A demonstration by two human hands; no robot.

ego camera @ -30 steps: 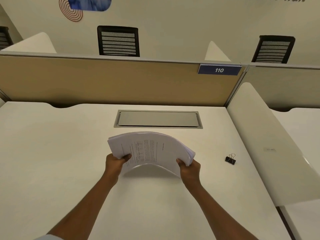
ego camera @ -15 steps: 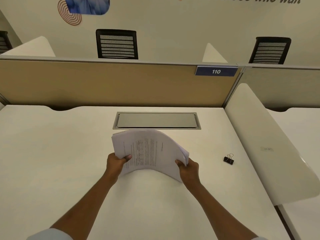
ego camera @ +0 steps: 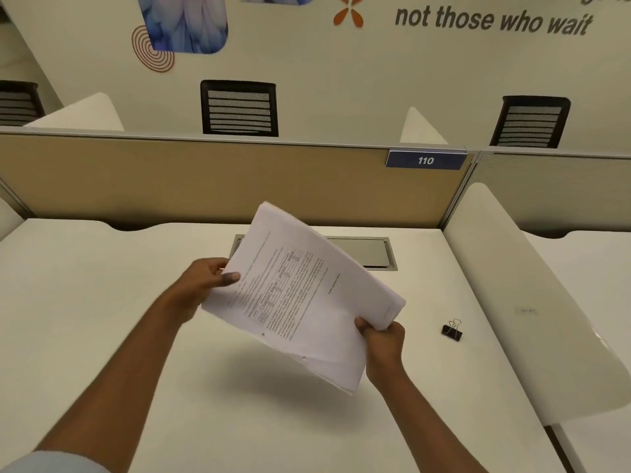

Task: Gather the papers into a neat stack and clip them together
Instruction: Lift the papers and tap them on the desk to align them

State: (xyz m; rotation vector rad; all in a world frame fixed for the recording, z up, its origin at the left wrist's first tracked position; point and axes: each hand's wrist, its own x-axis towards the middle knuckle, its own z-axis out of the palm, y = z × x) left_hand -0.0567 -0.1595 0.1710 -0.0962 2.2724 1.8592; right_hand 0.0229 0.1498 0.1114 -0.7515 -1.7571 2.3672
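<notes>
Both hands point(ego camera: 205, 285) point(ego camera: 384, 339) gripping the tilted papers point(ego camera: 304, 295) above the desk point(ego camera: 102, 302), binder clip point(ego camera: 451, 330) lying well right.

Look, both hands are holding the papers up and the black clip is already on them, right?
Not quite. Both hands, left hand and right hand, do hold the papers up, but the head view shows the black clip lying on the desk.

The white worktop point(ego camera: 102, 319) carries a black clip point(ego camera: 451, 331) near its right edge. A grey hatch point(ego camera: 362, 252) sits flush in it by the far edge, mid-width.
</notes>
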